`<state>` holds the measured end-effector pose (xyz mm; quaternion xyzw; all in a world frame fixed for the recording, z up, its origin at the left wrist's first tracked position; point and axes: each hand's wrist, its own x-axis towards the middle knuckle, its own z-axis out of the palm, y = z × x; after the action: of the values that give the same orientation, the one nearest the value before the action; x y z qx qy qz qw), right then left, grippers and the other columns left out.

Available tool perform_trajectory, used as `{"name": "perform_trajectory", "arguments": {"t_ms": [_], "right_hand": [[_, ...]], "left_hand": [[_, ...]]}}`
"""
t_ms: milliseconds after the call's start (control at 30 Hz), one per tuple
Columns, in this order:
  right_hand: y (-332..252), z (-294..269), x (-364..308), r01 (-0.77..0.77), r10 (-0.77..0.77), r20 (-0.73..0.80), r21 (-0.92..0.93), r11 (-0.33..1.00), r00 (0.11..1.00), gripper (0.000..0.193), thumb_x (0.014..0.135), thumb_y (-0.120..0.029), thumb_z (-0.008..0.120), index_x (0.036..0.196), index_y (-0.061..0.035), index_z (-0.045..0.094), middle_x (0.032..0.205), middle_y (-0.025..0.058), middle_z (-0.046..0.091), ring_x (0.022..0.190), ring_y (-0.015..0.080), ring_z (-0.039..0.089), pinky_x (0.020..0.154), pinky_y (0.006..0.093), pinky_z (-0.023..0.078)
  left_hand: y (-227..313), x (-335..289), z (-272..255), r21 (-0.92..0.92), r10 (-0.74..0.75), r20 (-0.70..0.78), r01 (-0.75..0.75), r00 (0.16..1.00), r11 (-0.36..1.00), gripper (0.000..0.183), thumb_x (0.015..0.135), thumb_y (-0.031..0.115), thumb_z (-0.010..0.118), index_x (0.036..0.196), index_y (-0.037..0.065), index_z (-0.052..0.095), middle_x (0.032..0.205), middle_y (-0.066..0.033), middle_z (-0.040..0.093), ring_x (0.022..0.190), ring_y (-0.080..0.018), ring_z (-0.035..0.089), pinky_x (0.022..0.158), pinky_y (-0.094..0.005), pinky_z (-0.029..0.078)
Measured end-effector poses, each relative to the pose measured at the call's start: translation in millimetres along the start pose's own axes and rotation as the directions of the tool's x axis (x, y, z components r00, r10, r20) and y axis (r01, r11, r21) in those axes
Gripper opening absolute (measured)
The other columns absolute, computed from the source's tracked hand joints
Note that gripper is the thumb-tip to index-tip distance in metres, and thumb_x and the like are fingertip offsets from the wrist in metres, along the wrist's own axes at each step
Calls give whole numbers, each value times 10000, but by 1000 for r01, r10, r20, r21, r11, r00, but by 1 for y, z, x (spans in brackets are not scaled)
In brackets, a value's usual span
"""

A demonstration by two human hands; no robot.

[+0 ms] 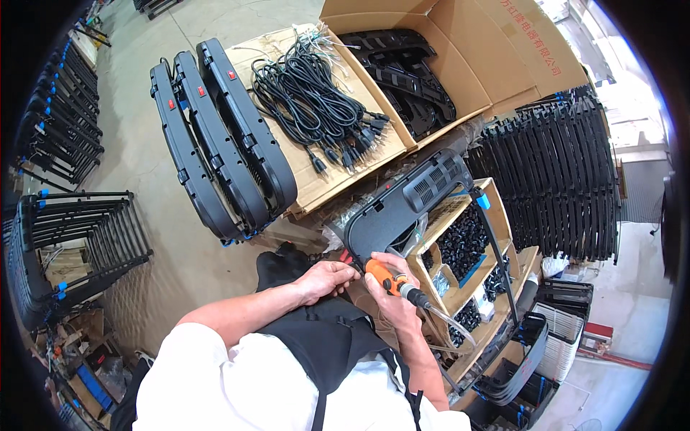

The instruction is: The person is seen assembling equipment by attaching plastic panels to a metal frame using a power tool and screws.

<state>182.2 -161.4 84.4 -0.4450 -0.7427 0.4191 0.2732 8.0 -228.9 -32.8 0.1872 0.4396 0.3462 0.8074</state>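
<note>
My right hand (392,291) is wrapped round an orange power screwdriver (387,278), whose clear hose or cable trails back past my wrist. The driver's front end meets the near end of a long black plastic housing (388,215) with a vented panel. Beside that same end, my left hand (328,281) is closed in a pinch. Whatever lies between its fingertips is too small to make out. Small red pieces (346,256) show just above the left fingertips. A black tubular frame (496,251) with a blue clip extends from the housing's far end.
A wooden compartment box (491,188) of small black parts stands to the right. Ahead, bundled black power cords (309,97) lie on cardboard beside a carton (496,54) of black plastic parts. Three black housings (215,136) stand at left. Stacked black frames (553,179) fill the far right.
</note>
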Motion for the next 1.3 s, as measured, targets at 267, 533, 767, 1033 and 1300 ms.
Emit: {"name": "perform_trajectory", "arguments": {"t_ms": [267,533,767,1033,1300], "right_hand": [[-23,-20,-2,-33,57,-84,271,962,995,487,874,37,767,1314,-3,562,1305,177,667,1228,268,650,1083,409,518],[-21,-20,8,-25,64,-112,316,949,992,541,886,33,760,1363,-2,507,1329,190,656,1282,276,619,1117,426,499],[-23,-23,21,-64,114,-162,289,955,980,505,883,35,758,1337,-4,540,1329,184,656,1270,272,629,1105,416,507],[-23,-15,45,-100,150,-176,266,959,973,494,881,39,756,1327,-3,549,1323,176,657,1248,257,637,1095,404,512],[-9,-1,76,-98,143,-175,243,965,974,475,873,48,769,1304,2,576,1290,173,670,1195,244,667,1056,380,540]], "left_hand": [[29,4,2,-465,-78,-68,38,995,884,238,1104,257,572,1133,52,689,913,-23,703,753,-125,635,700,-279,537],[58,34,9,-684,-107,10,85,994,724,226,1094,307,596,1049,92,651,822,17,600,712,-117,544,633,-254,477],[68,48,6,-712,-113,68,127,991,690,234,1105,296,571,1113,83,666,879,10,611,787,-130,569,702,-257,497],[76,52,7,-665,-112,-5,80,994,742,324,1138,324,479,1154,51,652,926,-48,672,806,-165,651,707,-308,567],[75,37,4,-447,-127,-23,104,992,889,354,1148,324,416,1174,44,631,1044,-94,702,889,-196,698,795,-356,605]]}}
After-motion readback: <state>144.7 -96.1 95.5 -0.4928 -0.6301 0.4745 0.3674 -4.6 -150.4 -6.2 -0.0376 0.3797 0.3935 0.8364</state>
